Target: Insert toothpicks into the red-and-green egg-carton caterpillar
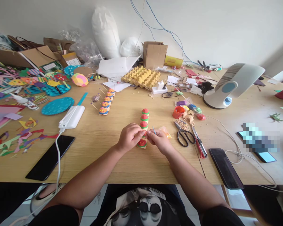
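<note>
A row of egg-carton bumps [144,117], coated in red and green like a caterpillar, stands upright on the table; its nearest bump [141,143] carries a small face. My left hand [131,137] is closed beside the row, thumb and fingertips pinched together at one of the nearer bumps. What sits in that pinch, if anything, is too small to make out. From the opposite side my right hand [160,140] grips a thin blue stick [153,130] that pokes up from its fingers. Both sets of fingertips nearly meet over the row and partly cover it.
To the right lie black-handled scissors [185,133], a red utility knife [199,142], an orange cup [178,112] and a phone [225,168]. At left are a second caterpillar [107,102], a white power bank [72,116] and a black tablet [50,157]. Egg trays [141,77] and a fan [231,84] stand behind.
</note>
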Available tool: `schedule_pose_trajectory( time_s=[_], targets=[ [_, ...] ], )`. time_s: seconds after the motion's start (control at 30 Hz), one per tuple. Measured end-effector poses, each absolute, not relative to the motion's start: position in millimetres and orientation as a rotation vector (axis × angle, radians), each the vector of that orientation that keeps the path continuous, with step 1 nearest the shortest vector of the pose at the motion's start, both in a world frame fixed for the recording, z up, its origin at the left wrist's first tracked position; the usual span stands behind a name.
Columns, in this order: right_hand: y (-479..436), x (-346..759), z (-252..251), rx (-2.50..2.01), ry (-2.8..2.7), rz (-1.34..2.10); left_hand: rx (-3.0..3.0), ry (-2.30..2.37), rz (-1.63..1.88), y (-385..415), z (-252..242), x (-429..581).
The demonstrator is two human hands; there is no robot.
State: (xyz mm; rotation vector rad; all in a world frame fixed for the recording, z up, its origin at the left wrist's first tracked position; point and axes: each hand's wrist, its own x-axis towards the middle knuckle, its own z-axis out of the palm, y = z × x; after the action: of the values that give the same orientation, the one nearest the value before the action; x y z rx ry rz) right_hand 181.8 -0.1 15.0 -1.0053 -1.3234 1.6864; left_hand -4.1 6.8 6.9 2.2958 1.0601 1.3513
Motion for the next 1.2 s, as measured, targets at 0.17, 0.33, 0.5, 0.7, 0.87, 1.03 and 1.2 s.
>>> schedule_pose_trajectory(
  time_s=[0.17,0.33,0.5,0.7,0.87,1.03,1.2],
  targets=[
    [-0.8,182.1,16.4,-0.994,-1.334,1.675,2.311,1.06,1.361,6.3,7.9,-3.8],
    [-0.4,181.5,17.2,-0.987,-1.291,1.679,2.266,1.012,1.421,4.9,7.9,-2.0],
    [0.0,181.5,17.1,-0.996,-1.26,1.676,2.248,1.014,1.436,5.2,5.5,-1.8],
    [0.5,182.9,17.3,-1.019,-1.232,1.653,2.26,1.034,1.448,6.1,5.3,-3.5],
    [1.3,183.4,17.2,-1.041,-1.221,1.629,2.275,1.043,1.459,7.6,7.3,-6.2],
    [0.7,183.1,17.3,-1.033,-1.22,1.648,2.277,1.028,1.457,8.6,5.9,-6.5],
    [-0.1,183.8,18.3,-1.025,-1.22,1.652,2.289,1.035,1.455,10.3,4.7,-6.6]
  ],
)
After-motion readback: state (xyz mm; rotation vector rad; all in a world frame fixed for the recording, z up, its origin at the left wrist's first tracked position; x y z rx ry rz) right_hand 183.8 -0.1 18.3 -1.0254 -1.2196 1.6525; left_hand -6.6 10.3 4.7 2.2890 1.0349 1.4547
